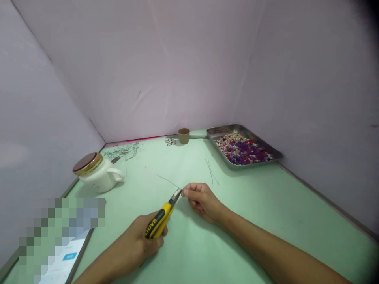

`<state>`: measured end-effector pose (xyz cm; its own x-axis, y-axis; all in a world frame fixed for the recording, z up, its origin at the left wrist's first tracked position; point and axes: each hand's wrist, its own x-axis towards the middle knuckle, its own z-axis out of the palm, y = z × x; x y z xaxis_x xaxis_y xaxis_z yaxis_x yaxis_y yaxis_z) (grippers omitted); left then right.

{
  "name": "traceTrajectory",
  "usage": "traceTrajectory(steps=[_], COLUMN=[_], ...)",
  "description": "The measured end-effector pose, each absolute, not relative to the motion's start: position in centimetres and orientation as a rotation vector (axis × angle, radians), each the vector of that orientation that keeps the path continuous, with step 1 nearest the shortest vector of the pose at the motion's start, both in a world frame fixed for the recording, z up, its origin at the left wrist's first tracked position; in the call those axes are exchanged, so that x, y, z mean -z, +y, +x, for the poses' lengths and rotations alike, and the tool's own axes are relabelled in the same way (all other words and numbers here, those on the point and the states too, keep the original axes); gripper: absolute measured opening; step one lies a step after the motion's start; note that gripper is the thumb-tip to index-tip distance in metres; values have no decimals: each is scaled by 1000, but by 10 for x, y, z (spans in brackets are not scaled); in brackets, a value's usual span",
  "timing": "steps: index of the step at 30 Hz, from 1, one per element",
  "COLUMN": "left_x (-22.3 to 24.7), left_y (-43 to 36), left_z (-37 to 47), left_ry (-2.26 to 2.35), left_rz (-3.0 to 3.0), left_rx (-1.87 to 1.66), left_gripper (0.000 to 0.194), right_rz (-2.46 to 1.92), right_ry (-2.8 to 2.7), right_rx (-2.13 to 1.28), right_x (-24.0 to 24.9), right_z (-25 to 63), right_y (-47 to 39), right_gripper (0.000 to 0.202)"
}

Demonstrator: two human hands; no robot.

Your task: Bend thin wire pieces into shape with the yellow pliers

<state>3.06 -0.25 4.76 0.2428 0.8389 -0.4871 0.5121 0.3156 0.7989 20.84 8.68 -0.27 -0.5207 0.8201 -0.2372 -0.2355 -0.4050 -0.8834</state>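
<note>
My left hand (148, 236) is closed around the yellow and black handles of a pair of pliers (164, 215). The jaws point up and to the right and meet a thin wire (167, 180) near its right end. My right hand (203, 200) pinches at that same end, thumb against fingers, right beside the plier tips. From there the wire runs out to the upper left over the green table. Whatever else sits between the fingertips is hidden. Two loose wires (211, 171) lie just beyond my right hand.
A metal tray (233, 166) of mixed beads stands at the back right. A small brown cup (184, 136) is by the back wall, near a little beaded pile (170, 141). Wire pieces (126, 151) lie back left, behind a lidded white mug (100, 177). A phone (66, 258) lies front left.
</note>
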Motion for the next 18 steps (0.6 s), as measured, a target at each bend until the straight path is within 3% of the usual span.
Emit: traceTrajectory(steps=[18], left_x=[-46], left_y=[-2], left_z=[27], left_ry=[1321], left_rz=[1269], left_rx=[-387], left_gripper=[19], right_rz=[-915], right_ry=[-1129], right_rx=[-1914], right_x=[7], right_z=[207], right_y=[86], right_gripper=[20])
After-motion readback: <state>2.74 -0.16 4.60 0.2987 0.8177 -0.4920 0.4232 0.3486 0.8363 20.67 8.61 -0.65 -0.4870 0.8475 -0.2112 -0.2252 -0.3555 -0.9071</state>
